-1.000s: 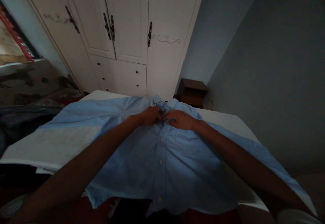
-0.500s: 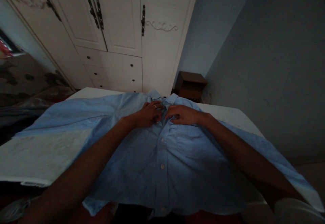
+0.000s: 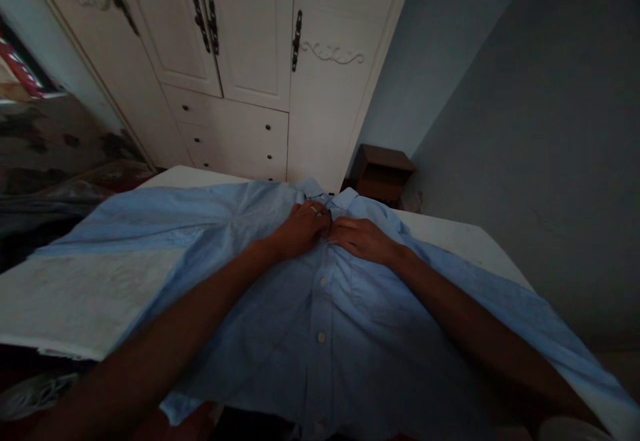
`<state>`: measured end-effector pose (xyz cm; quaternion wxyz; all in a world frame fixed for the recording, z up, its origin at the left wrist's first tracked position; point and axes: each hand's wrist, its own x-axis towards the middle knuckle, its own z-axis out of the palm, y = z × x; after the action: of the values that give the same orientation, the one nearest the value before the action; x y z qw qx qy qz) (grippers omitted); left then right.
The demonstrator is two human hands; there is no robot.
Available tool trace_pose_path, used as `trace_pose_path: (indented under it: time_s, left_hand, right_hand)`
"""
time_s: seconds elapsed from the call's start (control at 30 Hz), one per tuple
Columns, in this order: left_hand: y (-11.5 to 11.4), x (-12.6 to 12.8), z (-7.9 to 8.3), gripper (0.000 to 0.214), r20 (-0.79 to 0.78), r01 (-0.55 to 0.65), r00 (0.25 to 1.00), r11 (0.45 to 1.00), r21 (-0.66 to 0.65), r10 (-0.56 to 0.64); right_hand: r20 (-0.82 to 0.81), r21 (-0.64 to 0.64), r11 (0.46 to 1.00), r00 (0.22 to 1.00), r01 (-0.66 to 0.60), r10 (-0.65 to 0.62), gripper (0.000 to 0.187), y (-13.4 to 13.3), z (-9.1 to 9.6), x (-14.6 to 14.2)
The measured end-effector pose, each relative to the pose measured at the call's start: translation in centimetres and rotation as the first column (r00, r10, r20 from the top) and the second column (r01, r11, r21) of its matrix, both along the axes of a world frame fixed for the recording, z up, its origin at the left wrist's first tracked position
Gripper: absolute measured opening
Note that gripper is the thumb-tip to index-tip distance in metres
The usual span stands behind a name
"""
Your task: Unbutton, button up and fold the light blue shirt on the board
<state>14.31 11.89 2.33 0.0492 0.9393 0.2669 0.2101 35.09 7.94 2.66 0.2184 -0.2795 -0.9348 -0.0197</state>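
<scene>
Compared with half a second ago, both hands are sitting a little closer together, and their fingertips are now meeting just under the collar [image 3: 320, 194]. The left hand [image 3: 300, 227], wearing a ring [image 3: 313, 209], is curling its fingers and pinching the front edge of the blue shirt [image 3: 310, 347]. The right hand [image 3: 363, 237] is lying flatter with its fingertips on the same edge; I cannot tell if it is pinching. The shirt is lying face up on a white table [image 3: 75, 301], with the sleeves spreading left and right. A white wardrobe [image 3: 250, 61] and a small brown cabinet [image 3: 383, 174] are standing far behind.
</scene>
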Motion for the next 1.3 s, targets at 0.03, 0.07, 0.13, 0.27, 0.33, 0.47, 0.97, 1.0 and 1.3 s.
trace_pose_path:
  time_s: [0.03,0.07,0.13,0.27,0.33,0.47,0.97,1.0,1.3]
  left_hand:
    - [-0.1,0.1,0.0,0.02,0.012,-0.014,1.0,1.0,0.002,0.014]
    - [-0.1,0.2,0.0,0.019,0.027,-0.024,0.999,1.0,-0.009,0.024]
    - [0.0,-0.1,0.2,0.018,0.067,-0.031,0.997,0.997,-0.072,0.036]
    - [0.2,-1.6,1.2,0.019,-0.015,-0.019,1.0,0.975,-0.222,0.016]
    - [0.0,-2.2,1.5,0.018,-0.123,0.003,0.992,0.972,-0.236,-0.033]
    - [-0.5,-2.3,1.3,0.018,-0.211,-0.027,0.977,0.984,-0.176,-0.01]
    - [-1.2,-0.7,-0.6,0.022,-0.131,-0.093,0.989,0.98,-0.177,0.07]
    - [-1.1,-0.7,-0.7,0.022,-0.125,-0.103,0.989,0.976,-0.193,0.08]
    - [-0.6,-1.3,0.3,0.02,-0.218,0.063,0.973,0.996,-0.057,-0.074]
  right_hand:
    - [-0.009,0.024,1.0,1.0,0.004,-0.003,0.022,0.0,-0.3,0.0]
    - [-0.017,0.044,0.999,1.0,0.007,-0.006,0.022,0.0,-0.6,0.0]
    - [-0.029,0.074,0.997,0.999,0.021,-0.019,0.021,-0.1,-0.9,0.1]
    - [-0.031,0.122,0.992,0.999,0.035,-0.031,0.018,-0.2,-1.1,0.2]
    - [-0.036,0.126,0.992,0.999,0.031,-0.026,0.014,-0.3,-1.0,0.2]
    - [-0.066,0.114,0.993,0.998,0.025,-0.018,0.009,-0.3,-0.6,0.4]
    - [0.011,0.174,0.984,0.999,0.036,-0.039,0.02,-0.3,-2.2,-0.3]
    - [0.013,0.167,0.985,0.999,0.045,-0.048,0.02,-0.3,-2.3,-0.3]
    - [0.01,0.188,0.981,0.999,0.039,-0.041,0.023,-0.1,-2.5,-0.2]
